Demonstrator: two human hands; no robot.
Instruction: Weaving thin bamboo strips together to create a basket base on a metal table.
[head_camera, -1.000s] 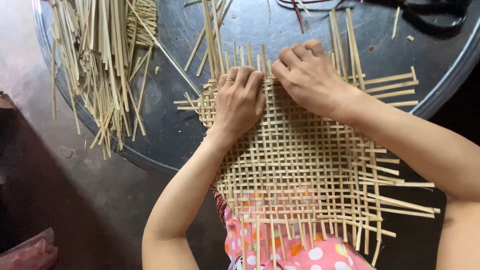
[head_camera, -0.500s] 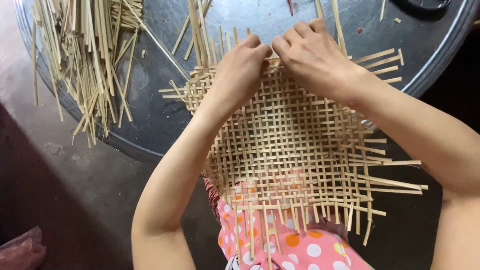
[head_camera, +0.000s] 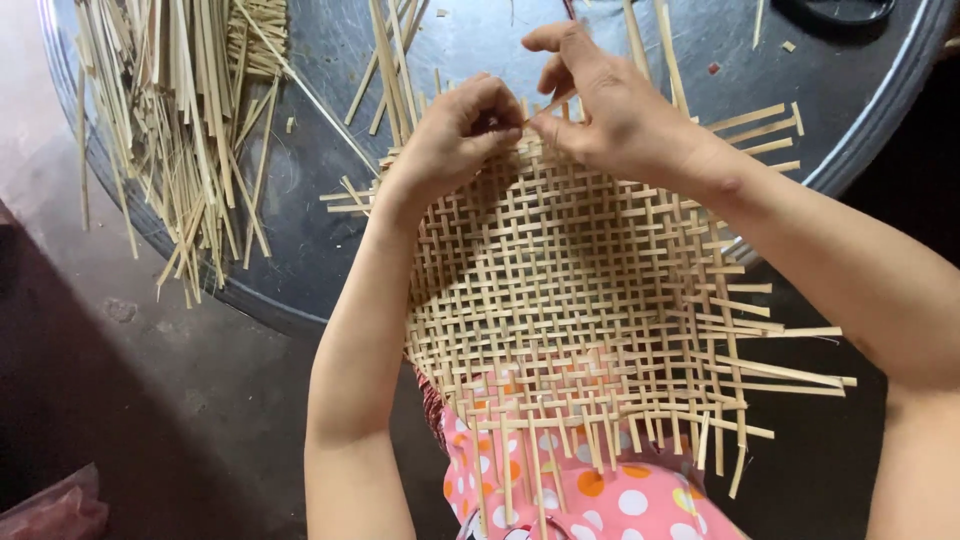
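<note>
- The flat open-weave mat of pale bamboo strips (head_camera: 580, 290) lies partly on the round dark metal tabletop (head_camera: 330, 250) and partly over the person's lap, its near edge resting on the pink cloth with white and orange dots (head_camera: 600, 500).
- Its strips cross over and under in a loose square lattice with small gaps between them; loose ends stick out unevenly on all sides, longest along the right and near edges.
- The left hand (head_camera: 450, 140) is curled at the mat's far edge, fingers bent in and pressed onto the weave.
- The right hand (head_camera: 610, 110) sits just beside it, thumb and forefinger pinching one thin bamboo strip (head_camera: 548, 106) that slants between the two hands; the other fingers are loosely bent.
- Both forearms stretch over the mat and hide parts of its left and right sides.
- A loose heap of long split bamboo strips (head_camera: 170, 130) lies on the left part of the tabletop, some hanging past the rim.
- A few single strips (head_camera: 385, 70) lie on the table just beyond the left hand.
- A dark object (head_camera: 840, 10) sits at the top right edge, too cropped to tell.
- The tabletop is dull, scuffed and slightly shiny; the bamboo is smooth, flat and straw-coloured.
- A grey concrete floor (head_camera: 130, 350) shows below the rim.
</note>
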